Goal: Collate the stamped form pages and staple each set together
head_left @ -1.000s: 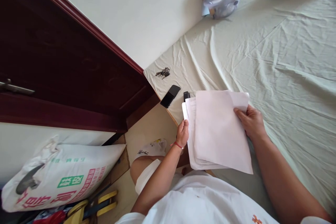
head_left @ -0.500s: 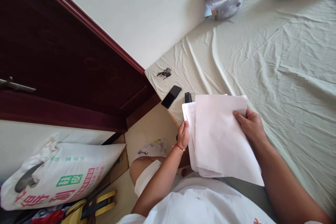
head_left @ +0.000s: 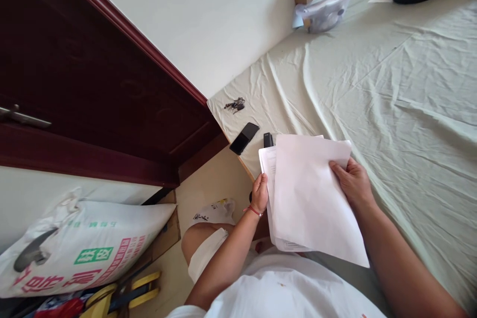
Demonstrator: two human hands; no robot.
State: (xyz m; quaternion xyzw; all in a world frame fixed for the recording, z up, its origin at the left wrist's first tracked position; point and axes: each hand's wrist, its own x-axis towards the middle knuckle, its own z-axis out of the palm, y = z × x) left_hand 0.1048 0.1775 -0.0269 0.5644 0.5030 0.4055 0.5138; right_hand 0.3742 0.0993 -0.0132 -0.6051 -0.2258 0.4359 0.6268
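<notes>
squaring a stack of papers (head_left: 309, 198) above the bed (head_left: 402, 89) edge, left hand (head_left: 260, 191) pinching one side, right hand (head_left: 352, 181) gripping the other (top sheet askew), needing an even tap next, i'd say.

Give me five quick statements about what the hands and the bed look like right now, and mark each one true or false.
1. Both hands hold the stack of papers. True: left hand on its left edge, right hand on its right.
2. A phone lies on the bed sheet near the corner. True.
3. The keys rest on top of the phone. False: they lie apart, nearer the wall.
4. The left wrist wears a blue watch. False: it wears a thin red band.
5. The door is white. False: it is dark red-brown.
</notes>
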